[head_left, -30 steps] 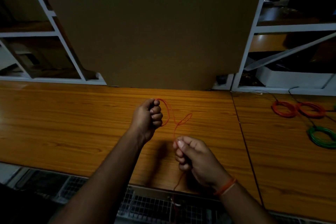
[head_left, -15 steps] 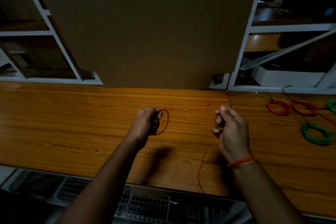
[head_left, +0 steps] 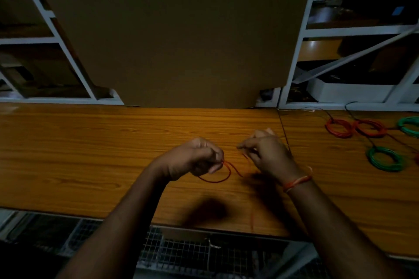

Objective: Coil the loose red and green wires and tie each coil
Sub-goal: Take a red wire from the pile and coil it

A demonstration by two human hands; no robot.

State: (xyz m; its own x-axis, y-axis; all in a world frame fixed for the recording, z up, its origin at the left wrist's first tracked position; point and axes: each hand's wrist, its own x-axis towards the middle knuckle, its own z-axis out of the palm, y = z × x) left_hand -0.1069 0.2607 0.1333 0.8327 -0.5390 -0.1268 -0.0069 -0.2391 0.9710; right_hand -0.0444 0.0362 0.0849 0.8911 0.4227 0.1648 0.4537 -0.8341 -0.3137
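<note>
A thin red wire (head_left: 223, 176) forms a small loop just above the wooden bench (head_left: 90, 154). My left hand (head_left: 197, 158) pinches the loop at its top, fingers curled. My right hand (head_left: 267, 154) is close beside it on the right and pinches the wire's other run, which trails down past the bench's front edge. Finished coils lie far right: two red coils (head_left: 340, 128) (head_left: 369, 128) side by side and two green coils (head_left: 386, 158) (head_left: 410, 125).
A large brown cardboard sheet (head_left: 181, 41) stands upright at the back of the bench. White shelf frames (head_left: 68, 52) flank it on both sides. Thin dark wires (head_left: 362, 130) run among the coils. A wire mesh tray (head_left: 192, 253) sits below the front edge.
My right hand has moved left towards my left hand, bringing the wire in. The loop held by my left hand now hangs lower and wider.
</note>
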